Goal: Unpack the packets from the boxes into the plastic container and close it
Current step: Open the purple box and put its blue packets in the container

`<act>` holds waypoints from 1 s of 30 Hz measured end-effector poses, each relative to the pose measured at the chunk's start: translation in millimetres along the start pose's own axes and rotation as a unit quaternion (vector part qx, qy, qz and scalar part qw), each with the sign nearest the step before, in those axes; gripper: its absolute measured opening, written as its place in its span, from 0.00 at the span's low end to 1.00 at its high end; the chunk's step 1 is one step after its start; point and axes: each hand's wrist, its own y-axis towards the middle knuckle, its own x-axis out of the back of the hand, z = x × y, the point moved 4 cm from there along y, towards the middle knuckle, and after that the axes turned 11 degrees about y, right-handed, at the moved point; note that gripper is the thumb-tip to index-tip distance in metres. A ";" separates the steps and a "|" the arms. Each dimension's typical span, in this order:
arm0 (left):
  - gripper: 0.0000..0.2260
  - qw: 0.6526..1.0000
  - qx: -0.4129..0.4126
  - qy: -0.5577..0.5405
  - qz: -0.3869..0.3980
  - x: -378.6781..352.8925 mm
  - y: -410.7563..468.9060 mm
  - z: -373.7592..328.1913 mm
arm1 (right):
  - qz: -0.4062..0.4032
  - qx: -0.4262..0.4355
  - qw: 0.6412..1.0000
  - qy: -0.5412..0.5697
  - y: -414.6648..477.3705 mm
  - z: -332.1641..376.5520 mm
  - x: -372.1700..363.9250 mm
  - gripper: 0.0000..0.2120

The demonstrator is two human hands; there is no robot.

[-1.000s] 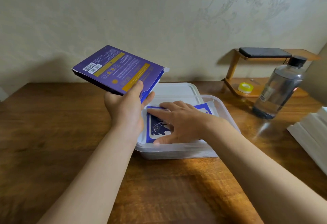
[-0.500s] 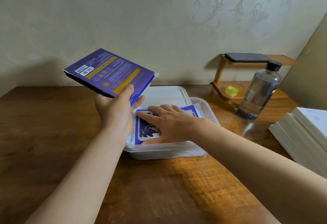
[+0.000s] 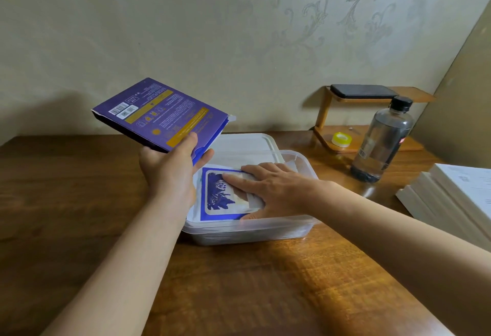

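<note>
Head view looks down on a purple box (image 3: 159, 115) held tilted in the air above the far left of the table (image 3: 239, 296). Its upper face carries a white label with a barcode and a square code, two yellow bands and rows of pale print, all too small to read. The flap end nearest the container is open. The left hand (image 3: 170, 173) grips this box at its near edge, thumb on top and fingers beneath.

Below it sits the clear plastic container (image 3: 252, 233), lidless, with a packet (image 3: 218, 195) lying flat inside at the top. The packet is white with a blue frame and a dark blue plant-like picture; no words can be made out. The right hand (image 3: 273, 189) lies on it, palm down and fingers straight, pressing on the packet and covering its right half. The left hand and box hide the container's far left corner.

A frosted lid (image 3: 244, 142) lies just behind the container. Farther right, a wooden stand (image 3: 324, 112) bears a dark flat phone (image 3: 364, 91) on top and a yellow tape roll (image 3: 341, 139) on its base. A clear bottle (image 3: 382, 144) with a black cap stands before it; its label shows a barcode, unreadable. White boxes (image 3: 457, 195) are stacked at the right edge, their faint grey print blurred.
</note>
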 end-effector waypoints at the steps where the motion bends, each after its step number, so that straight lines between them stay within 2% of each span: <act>1: 0.15 1.000 -0.001 0.002 0.001 0.0 0.0 0.3 | 0.001 -0.001 1.000 -0.007 0.7 0.0 -0.9 0.41; 14: 0.16 1.000 -0.011 -0.006 0.008 -0.6 2.3 1.4 | -0.010 -0.002 1.000 -0.023 13.0 20.2 15.6 0.45; 21: 0.15 1.000 -0.011 -0.004 0.007 -0.1 2.5 2.9 | -0.008 0.059 0.998 0.012 31.3 36.9 6.5 0.39; 30: 0.16 1.000 -0.013 0.002 0.008 0.4 1.3 2.5 | -0.011 0.052 0.998 0.019 28.7 36.1 5.6 0.39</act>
